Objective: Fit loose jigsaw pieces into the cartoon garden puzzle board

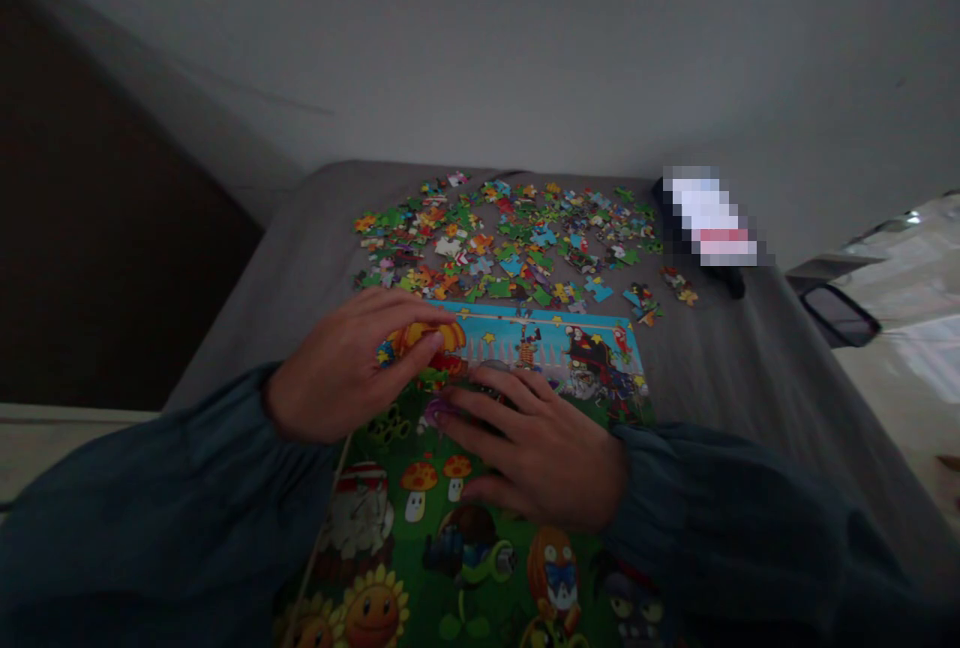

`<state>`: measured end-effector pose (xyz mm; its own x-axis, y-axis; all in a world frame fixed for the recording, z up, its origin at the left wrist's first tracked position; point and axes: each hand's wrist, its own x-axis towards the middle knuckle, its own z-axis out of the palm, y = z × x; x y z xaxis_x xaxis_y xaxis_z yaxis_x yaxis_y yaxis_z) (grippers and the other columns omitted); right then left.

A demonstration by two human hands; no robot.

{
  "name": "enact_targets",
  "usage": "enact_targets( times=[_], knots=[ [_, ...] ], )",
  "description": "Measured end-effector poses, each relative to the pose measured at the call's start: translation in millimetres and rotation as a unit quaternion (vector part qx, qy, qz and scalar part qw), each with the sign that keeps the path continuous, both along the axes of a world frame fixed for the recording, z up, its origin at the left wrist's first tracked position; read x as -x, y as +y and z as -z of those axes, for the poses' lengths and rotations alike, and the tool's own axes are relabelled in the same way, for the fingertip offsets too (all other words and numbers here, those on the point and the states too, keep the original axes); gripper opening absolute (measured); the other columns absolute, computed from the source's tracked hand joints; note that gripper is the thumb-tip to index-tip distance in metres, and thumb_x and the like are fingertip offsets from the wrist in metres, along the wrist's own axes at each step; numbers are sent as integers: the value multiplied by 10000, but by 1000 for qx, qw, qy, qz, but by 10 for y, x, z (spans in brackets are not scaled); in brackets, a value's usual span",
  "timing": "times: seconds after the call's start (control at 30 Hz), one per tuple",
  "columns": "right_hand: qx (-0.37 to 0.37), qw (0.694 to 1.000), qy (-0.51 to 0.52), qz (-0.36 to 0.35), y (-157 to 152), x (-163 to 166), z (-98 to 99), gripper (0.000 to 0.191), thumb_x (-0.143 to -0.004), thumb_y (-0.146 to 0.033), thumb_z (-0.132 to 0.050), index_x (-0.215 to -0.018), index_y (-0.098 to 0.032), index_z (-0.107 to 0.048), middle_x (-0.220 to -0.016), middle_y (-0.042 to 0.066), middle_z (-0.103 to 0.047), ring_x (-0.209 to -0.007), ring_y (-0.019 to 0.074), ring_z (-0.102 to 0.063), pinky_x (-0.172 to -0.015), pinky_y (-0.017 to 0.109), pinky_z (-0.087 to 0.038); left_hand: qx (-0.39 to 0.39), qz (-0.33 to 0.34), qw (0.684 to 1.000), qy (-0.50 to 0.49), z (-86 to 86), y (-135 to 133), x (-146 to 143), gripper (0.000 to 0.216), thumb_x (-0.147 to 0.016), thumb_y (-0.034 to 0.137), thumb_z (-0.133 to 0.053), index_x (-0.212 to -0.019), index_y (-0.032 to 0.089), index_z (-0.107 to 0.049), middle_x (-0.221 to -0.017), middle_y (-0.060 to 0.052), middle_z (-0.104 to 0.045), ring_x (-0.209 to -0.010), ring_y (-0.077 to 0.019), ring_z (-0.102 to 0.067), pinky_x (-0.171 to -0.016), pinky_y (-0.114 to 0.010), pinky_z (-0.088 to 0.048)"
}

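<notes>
A tall cartoon picture board (480, 473), printed with sunflowers, mushrooms and other characters, lies in front of me. My left hand (356, 358) arches over its upper left corner, thumb apart from the fingers, and I see nothing gripped there. An orange and red printed patch shows between that thumb and the fingers. My right hand (536, 443) rests flat on the middle of the board with its fingers spread. Both palms hide part of the picture. Beyond the board's top edge lie many loose jigsaw pieces (510, 238), spread out in a wide patch.
All of this lies on a grey cloth-covered surface (757, 378) against a pale wall (480, 48). A device with a lit, blurred screen (712, 218) stands at the back right. A dark-rimmed object (838, 316) juts out past the right edge.
</notes>
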<state>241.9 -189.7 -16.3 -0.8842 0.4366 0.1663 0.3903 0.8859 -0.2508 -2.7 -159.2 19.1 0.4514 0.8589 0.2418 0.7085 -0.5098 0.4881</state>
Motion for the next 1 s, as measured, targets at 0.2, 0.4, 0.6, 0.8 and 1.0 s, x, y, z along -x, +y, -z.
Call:
enact_targets(
  times=[0.2,0.4,0.6,0.8,1.0],
  knots=[
    [20,1000,8,-7,-2,-8,-15,586,-975,-543,-573,-1419,-162,-563,-1455,102,-585,-1374,313,-435,-1101,488,-428,-19,11,1000,-4,47,2,-3,282,-1010,340,-522,-1135,173,-712,-1119,-63,-751,-1077,-218,-659,-1003,-365,-481],
    [11,1000,4,-8,-4,-13,-4,592,-979,-551,-561,-1434,-171,-544,-1475,82,-566,-1381,305,-421,-1094,466,-431,-37,18,999,-7,85,16,3,258,-1011,325,-526,-1121,186,-714,-1111,-54,-753,-1058,-212,-668,-973,-365,-497],
    [7,1000,12,-11,-6,-8,-3,576,-972,-536,-585,-1421,-177,-553,-1449,71,-587,-1374,296,-428,-1074,447,-444,-38,24,999,-10,76,13,-12,248,-1004,306,-534,-1116,182,-718,-1110,-57,-751,-1049,-216,-669,-959,-366,-504],
    [3,1000,17,-17,-2,-9,8,559,-984,-530,-565,-1411,-169,-556,-1439,79,-589,-1364,294,-429,-1082,444,-432,-34,25,999,-7,88,20,-7,251,-1009,311,-522,-1118,195,-717,-1104,-52,-748,-1043,-213,-662,-954,-366,-504],
    [-1,999,43,-15,15,-3,-28,495,-1002,-483,-549,-1385,-169,-568,-1403,86,-608,-1329,282,-453,-1038,432,-456,-37,30,999,-7,101,17,-7,240,-1009,305,-530,-1122,199,-713,-1108,-46,-746,-1046,-208,-661,-953,-362,-500]
  ],
)
